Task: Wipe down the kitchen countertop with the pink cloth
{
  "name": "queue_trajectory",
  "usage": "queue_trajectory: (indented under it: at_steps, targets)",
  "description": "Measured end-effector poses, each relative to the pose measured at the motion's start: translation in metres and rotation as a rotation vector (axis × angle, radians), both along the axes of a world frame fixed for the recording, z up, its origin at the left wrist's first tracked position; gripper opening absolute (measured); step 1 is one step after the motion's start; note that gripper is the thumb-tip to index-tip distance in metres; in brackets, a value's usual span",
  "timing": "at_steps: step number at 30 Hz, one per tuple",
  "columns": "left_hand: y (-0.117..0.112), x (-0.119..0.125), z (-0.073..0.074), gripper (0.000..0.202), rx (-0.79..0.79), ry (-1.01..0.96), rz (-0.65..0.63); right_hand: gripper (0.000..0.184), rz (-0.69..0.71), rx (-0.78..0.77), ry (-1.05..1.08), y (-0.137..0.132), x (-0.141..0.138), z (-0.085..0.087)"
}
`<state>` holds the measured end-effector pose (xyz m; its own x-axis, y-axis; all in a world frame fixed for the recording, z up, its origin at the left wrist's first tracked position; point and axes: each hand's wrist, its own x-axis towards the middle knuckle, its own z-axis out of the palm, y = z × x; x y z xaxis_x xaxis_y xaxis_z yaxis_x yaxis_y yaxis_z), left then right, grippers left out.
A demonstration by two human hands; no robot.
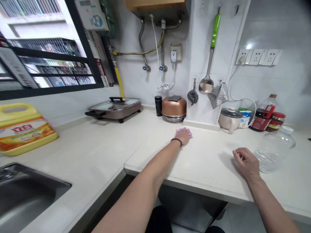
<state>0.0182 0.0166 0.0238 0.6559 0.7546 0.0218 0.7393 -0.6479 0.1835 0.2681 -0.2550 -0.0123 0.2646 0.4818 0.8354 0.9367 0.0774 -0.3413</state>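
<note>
Stretched far across the white countertop, my left hand point(184, 137) presses down on a purple cloth point(181, 130). The cloth's edges show around my fingers; most of it is hidden beneath the hand. A dark beaded bracelet point(177, 140) circles that wrist. My right hand point(247, 164) is loosely curled over the right part of the counter, with nothing visible in it. Just to its right is a large clear plastic bottle point(269, 155) with a white cap. Beyond my left hand sits a copper-coloured pot point(174, 107) with a phone point(175, 98) on top.
A black tumbler point(158, 106) and an electric pan point(116, 110) stand along the back. At left are a yellow detergent jug point(24, 129) and a steel sink point(31, 194). A ladle point(207, 79) hangs on the pillar. A small lidded pot point(229, 119) and jars line the right wall.
</note>
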Motion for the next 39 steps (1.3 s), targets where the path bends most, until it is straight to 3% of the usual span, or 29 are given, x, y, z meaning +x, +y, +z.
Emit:
queue_trajectory:
  at_steps: [3,6,9,12,16,19,23,28,31,35,39]
  targets:
    - [0.023,-0.078,0.005,0.053,0.01,0.033,0.146,0.034,-0.005,0.009,-0.007,0.001,0.001,-0.001]
    - [0.03,-0.136,0.004,0.056,0.027,0.057,0.24,0.035,-0.003,0.016,0.003,0.001,0.0,-0.001]
    - [0.022,-0.165,0.0,0.058,0.06,0.085,0.254,0.035,-0.023,0.026,0.012,0.003,-0.003,0.0]
    - [0.005,-0.169,-0.005,0.058,0.091,0.12,0.233,0.035,-0.043,0.041,0.027,0.005,-0.005,0.002]
    - [-0.028,-0.153,-0.004,0.06,0.072,0.134,0.153,0.034,-0.039,0.055,0.061,0.008,-0.007,0.004]
    - [-0.059,-0.123,0.0,0.062,0.01,0.114,0.047,0.035,-0.04,0.055,0.082,0.008,-0.007,0.004]
    - [-0.105,-0.061,0.002,0.064,-0.035,0.088,-0.14,0.036,-0.043,0.045,0.115,0.007,-0.005,0.002]
    - [-0.172,0.026,-0.007,0.068,-0.063,0.025,-0.412,0.037,-0.071,0.048,0.12,0.006,0.002,-0.002]
    - [-0.209,0.06,-0.013,0.07,-0.078,0.006,-0.568,0.038,-0.083,0.046,0.112,0.006,0.004,-0.002]
    - [-0.229,0.069,-0.011,0.066,-0.062,0.017,-0.741,0.04,-0.097,0.041,0.108,0.004,0.003,0.0]
    - [-0.215,0.038,-0.003,0.065,-0.065,0.035,-0.851,0.042,-0.102,0.022,0.125,0.001,0.003,0.002]
